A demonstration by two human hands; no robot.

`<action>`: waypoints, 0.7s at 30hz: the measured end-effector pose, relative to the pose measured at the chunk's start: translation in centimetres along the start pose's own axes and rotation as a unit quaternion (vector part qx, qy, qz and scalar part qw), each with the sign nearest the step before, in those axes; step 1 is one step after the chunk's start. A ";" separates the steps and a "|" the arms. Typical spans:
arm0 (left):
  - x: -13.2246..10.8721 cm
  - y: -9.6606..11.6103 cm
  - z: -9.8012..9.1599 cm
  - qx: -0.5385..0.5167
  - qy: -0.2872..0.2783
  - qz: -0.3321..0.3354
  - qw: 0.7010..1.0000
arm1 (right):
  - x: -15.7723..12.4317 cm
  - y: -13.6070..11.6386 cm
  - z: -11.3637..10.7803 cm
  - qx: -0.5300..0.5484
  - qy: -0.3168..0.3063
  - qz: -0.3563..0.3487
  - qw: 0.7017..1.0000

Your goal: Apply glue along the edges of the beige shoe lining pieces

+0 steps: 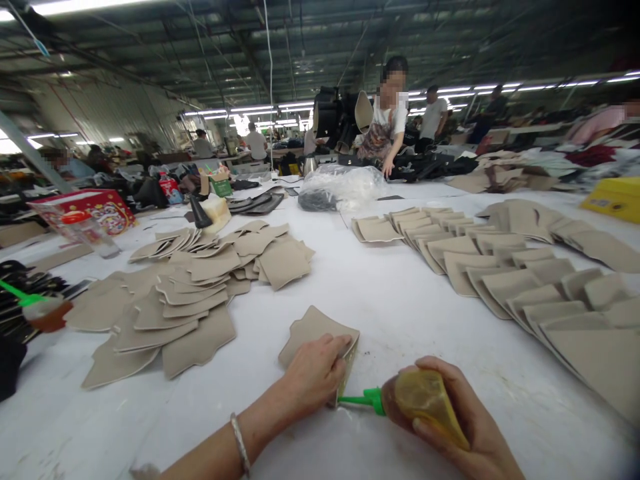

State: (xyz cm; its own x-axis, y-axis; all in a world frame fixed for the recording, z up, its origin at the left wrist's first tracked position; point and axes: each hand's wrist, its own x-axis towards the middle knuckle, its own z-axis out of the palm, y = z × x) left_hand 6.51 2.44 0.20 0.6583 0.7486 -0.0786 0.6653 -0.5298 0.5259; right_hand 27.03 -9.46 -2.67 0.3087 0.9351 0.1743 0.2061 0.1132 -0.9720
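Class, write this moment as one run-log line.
left hand: on beige piece | right hand: holding amber bottle | green nozzle: at piece's near edge | left: beige pile | right: fanned beige rows
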 end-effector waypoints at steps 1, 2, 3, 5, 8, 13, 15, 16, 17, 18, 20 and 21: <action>0.0 0.0 0.0 -0.006 -0.001 0.000 1.000 | 0.1 0.1 0.0 0.004 -0.007 0.000 1.000; 0.1 0.0 0.0 -0.012 -0.002 0.000 1.000 | 0.4 0.2 -0.1 0.005 -0.011 0.001 1.000; 0.1 0.0 0.0 -0.019 -0.001 -0.001 1.000 | 0.8 0.3 -0.3 0.001 -0.013 0.003 1.000; 0.3 0.0 0.1 -0.032 0.000 -0.002 0.999 | 2.0 0.3 -0.9 -0.018 -0.005 -0.001 1.000; 0.5 0.0 0.1 -0.046 0.001 -0.001 0.999 | 4.4 0.5 -2.0 -0.038 -0.007 -0.016 0.999; 0.6 -0.1 0.1 -0.053 -0.003 -0.007 0.999 | 6.6 1.5 -3.0 -0.048 0.011 -0.046 0.998; 0.7 -0.1 0.1 -0.059 -0.002 -0.011 0.998 | 6.4 1.7 -2.9 -0.043 0.006 -0.037 0.998; 0.7 -0.1 0.2 -0.063 -0.001 -0.012 0.998 | 6.1 1.7 -2.8 -0.034 -0.005 -0.027 0.999; 0.7 -0.1 0.2 -0.069 0.001 -0.013 0.998 | 5.7 1.7 -2.6 -0.020 -0.017 -0.015 1.000; 0.7 0.0 0.2 -0.076 0.003 -0.013 0.997 | 5.4 1.5 -2.4 0.001 -0.027 0.000 1.000; 0.8 0.0 0.0 -0.091 0.000 -0.023 0.996 | 5.0 1.0 -2.0 0.081 -0.029 0.046 0.995; 0.7 -0.1 -0.1 -0.101 -0.002 -0.033 0.994 | 4.9 0.8 -2.0 0.138 -0.020 0.077 0.987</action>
State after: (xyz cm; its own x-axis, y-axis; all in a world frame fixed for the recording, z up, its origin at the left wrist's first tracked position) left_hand 6.90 3.10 0.22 0.6173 0.7773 -0.1214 0.6233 -0.3890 0.6783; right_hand 30.55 -5.47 -2.24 0.2788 0.9602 0.0192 -0.1040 0.0500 -0.9933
